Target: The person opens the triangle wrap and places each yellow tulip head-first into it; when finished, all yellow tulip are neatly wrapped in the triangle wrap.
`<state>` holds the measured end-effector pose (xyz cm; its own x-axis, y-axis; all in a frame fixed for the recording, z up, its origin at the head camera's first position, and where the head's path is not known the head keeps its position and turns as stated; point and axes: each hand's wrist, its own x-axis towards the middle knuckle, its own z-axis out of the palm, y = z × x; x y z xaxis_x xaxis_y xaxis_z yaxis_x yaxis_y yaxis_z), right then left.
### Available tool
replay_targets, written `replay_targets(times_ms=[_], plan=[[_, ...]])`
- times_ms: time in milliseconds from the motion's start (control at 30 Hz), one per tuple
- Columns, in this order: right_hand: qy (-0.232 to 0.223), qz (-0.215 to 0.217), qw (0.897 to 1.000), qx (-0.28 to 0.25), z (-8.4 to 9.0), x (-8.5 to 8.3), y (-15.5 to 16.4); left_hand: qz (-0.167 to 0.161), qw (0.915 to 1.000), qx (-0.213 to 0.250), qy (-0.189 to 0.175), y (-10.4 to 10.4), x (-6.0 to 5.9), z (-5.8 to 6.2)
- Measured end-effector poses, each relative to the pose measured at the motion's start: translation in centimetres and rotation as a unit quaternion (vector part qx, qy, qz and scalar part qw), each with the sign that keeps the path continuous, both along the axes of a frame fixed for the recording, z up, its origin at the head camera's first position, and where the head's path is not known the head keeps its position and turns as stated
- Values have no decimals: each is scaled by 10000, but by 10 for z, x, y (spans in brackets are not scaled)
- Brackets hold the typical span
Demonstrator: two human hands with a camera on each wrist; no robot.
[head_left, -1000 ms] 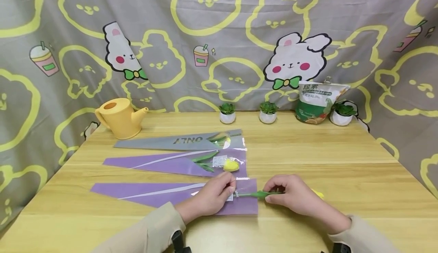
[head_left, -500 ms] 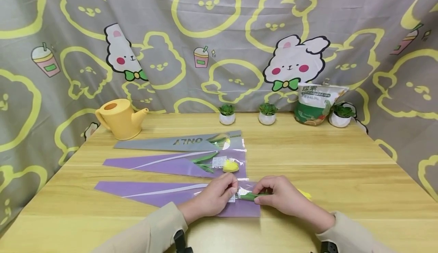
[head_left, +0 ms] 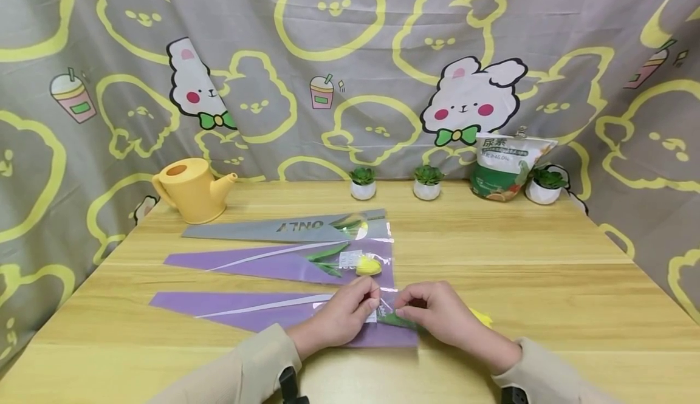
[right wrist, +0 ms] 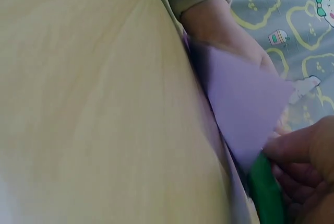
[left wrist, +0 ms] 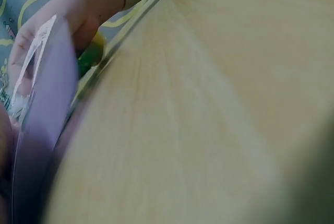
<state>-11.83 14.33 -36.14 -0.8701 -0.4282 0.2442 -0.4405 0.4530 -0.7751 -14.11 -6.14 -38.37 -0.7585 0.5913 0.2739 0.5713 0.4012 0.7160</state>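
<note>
The left hand (head_left: 344, 316) pinches the purple sleeve (head_left: 262, 313) at its open mouth. The right hand (head_left: 437, 318) grips a green stem (head_left: 395, 319) — tip inside the sleeve, both on the desk (head_left: 547, 258).

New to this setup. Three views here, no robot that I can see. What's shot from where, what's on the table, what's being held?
There is no machine: a person works with two bare hands. The wide picture comes from a camera on the person's head; the two blurry close-ups come from cameras on each wrist.

On the wooden table lie three flat flower sleeves: a grey sleeve, a middle purple sleeve with a yellow flower inside, and a near purple sleeve. At the back stand a yellow watering can, three small potted plants and a printed bag.

The left hand pinches the open end of the near sleeve. The right hand has its grip on a green stem pointing into that opening; its yellow bloom shows behind the hand.
</note>
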Motion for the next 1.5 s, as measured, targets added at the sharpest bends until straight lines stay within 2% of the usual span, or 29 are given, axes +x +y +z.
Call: replay_targets(times_ms=[367,600,700,800,967,1067,1267,1500], plan=[[-316,-49,9995,11,0,-3,2,40,10000,-25,-5,0,0,1],[-614,-220,9979,14,10,-1,20,67,9999,-8,-105,0,0,-1],[-494,-64,9983,314,15,-2,34,99,9999,34,-136,0,0,-2],[-246,343,9962,760,20,-3,49,119,9998,92,-152,0,0,-3],[-124,1054,9849,1371,21,-4,71,150,9997,196,-75,0,-1,-3],[-72,1205,9795,1615,18,-6,78,165,9995,267,-32,0,-1,-2],[-71,1341,9790,1536,12,-9,85,94,9994,333,-42,-1,-2,-1],[341,1333,9825,1256,4,-11,80,98,9991,374,-147,-1,-1,-2]])
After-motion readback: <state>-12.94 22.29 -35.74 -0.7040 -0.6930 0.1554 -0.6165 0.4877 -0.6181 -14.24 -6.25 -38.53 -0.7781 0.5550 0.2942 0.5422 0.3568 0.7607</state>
